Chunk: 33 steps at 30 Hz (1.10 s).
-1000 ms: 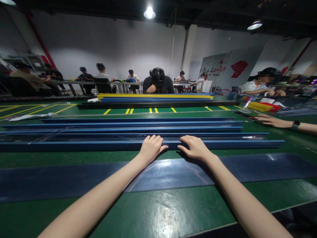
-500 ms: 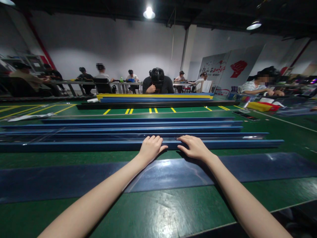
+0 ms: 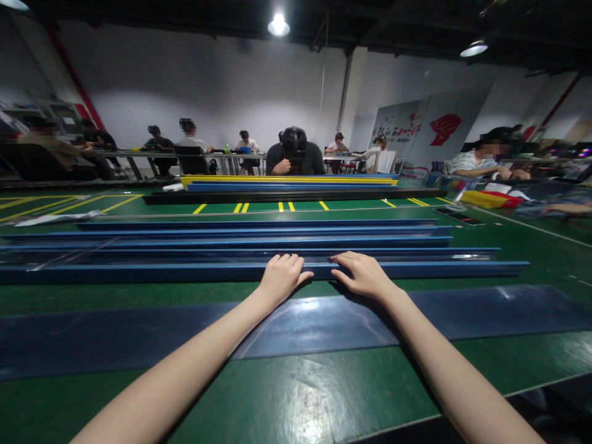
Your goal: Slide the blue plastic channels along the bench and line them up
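A long blue plastic channel [image 3: 161,273] with raised edges lies across the green table, nearest me of several. My left hand [image 3: 283,276] grips its front wall near the middle, fingers bent over the top edge and thumb along the near face. My right hand [image 3: 363,274] holds the same wall a short gap to the right, its thumb also on the near side. The fingertips are partly hidden behind the edge. Between my forearms and beneath them, a flat translucent bluish strip [image 3: 319,327] lies on the table.
Further blue channels [image 3: 259,232] lie parallel behind. Beyond them are a black strip [image 3: 296,197] and a yellow strip [image 3: 291,178], with a person [image 3: 296,154] seated behind. A phone [image 3: 457,216] and a yellow-red item [image 3: 485,198] lie at right, near another person's arm [image 3: 568,208].
My hands and the channels look the same as before. At the far right, another person's arm has come further into view.
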Motion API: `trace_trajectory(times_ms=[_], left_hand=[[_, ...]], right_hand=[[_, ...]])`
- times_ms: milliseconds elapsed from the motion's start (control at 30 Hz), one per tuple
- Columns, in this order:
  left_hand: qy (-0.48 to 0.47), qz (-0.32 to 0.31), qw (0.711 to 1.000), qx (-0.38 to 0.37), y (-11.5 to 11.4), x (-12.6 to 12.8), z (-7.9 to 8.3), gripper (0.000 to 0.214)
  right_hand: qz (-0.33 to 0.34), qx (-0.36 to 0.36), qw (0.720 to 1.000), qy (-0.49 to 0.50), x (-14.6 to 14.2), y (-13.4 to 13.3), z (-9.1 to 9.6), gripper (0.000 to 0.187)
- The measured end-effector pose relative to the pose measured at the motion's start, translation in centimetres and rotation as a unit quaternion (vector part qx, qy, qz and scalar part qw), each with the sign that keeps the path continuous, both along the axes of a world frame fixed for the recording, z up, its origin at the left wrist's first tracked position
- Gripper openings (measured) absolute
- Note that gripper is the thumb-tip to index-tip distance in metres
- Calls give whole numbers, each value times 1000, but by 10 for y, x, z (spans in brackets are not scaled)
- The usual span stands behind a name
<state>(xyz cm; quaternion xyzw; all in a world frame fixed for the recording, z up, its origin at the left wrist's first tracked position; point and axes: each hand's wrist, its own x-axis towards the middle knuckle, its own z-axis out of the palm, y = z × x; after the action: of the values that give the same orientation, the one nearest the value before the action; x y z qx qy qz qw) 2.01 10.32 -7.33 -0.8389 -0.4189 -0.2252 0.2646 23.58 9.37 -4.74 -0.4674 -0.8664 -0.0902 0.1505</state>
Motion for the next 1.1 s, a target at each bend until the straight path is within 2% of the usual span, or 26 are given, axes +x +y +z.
trace_trajectory(times_ms=[1100], left_hand=[[-5,7,1000,-26,0,0,0,34]], right_hand=[[-13,-14,1000,-18,0,1,-1,39]])
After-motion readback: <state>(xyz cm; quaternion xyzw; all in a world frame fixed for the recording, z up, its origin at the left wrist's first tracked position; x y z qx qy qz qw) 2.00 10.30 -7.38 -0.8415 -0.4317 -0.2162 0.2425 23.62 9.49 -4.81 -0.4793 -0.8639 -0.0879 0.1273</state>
